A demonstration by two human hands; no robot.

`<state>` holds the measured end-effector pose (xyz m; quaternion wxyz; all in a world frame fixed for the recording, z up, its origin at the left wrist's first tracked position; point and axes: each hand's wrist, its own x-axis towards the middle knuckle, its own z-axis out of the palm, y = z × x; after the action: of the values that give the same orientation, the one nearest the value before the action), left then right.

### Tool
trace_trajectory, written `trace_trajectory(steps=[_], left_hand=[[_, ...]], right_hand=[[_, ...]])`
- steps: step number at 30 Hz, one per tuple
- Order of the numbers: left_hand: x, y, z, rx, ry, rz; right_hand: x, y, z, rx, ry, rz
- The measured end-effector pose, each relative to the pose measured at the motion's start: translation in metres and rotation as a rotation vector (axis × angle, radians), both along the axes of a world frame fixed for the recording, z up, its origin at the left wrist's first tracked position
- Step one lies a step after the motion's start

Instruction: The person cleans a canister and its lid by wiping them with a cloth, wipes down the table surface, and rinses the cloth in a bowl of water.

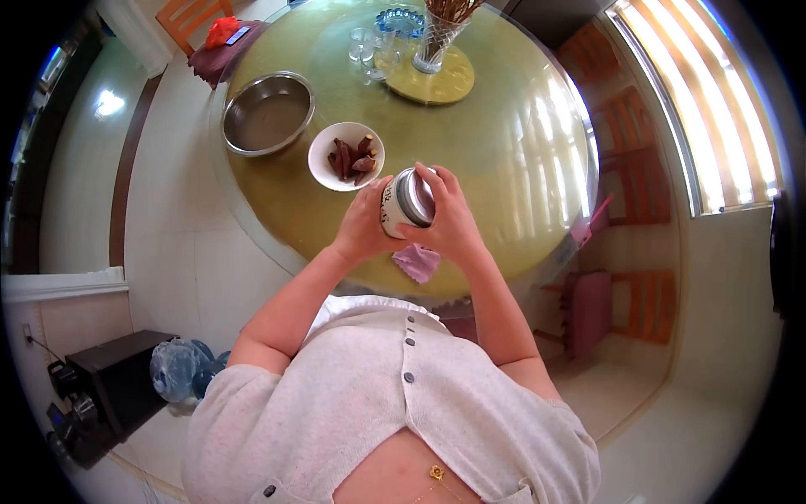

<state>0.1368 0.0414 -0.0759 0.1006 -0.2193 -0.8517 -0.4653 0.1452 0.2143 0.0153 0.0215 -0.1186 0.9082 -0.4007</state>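
Observation:
A white jar (391,215) with dark markings and a silver lid (415,198) is held above the near part of the round table. My left hand (364,223) wraps round the jar's body from the left. On the right, my right hand (451,215) has its fingers over the lid and its thumb across the lid's near edge. The lid sits on the jar, so the inside is hidden. Just beyond my left hand is a white bowl (319,157) holding several reddish-brown pieces (346,160). A pink cloth (416,262) lies below the jar near the table's edge.
A metal basin (267,114) stands at the table's left. Drinking glasses (363,44), a blue glass dish (400,23) and a glass vase (431,46) on a round board (453,80) are at the back. Chairs (628,189) line the right side.

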Motion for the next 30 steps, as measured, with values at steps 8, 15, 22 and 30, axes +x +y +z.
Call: trace_trajectory(steps=[8,15,22,30], left_hand=[[-0.016,-0.001,-0.049,1.27,-1.131,-0.366],[0.005,0.017,-0.034,1.499,-1.596,-0.678],[0.004,0.025,-0.047,1.626,-1.606,-0.411],[0.004,0.031,-0.049,1.579,-1.581,-0.287]], right_hand=[[0.004,0.035,0.0,-0.079,0.058,-0.013],[0.007,0.043,0.024,-0.012,0.107,0.185],[0.01,0.028,-0.001,0.071,0.266,0.051],[0.016,0.014,-0.008,0.066,0.301,-0.112]])
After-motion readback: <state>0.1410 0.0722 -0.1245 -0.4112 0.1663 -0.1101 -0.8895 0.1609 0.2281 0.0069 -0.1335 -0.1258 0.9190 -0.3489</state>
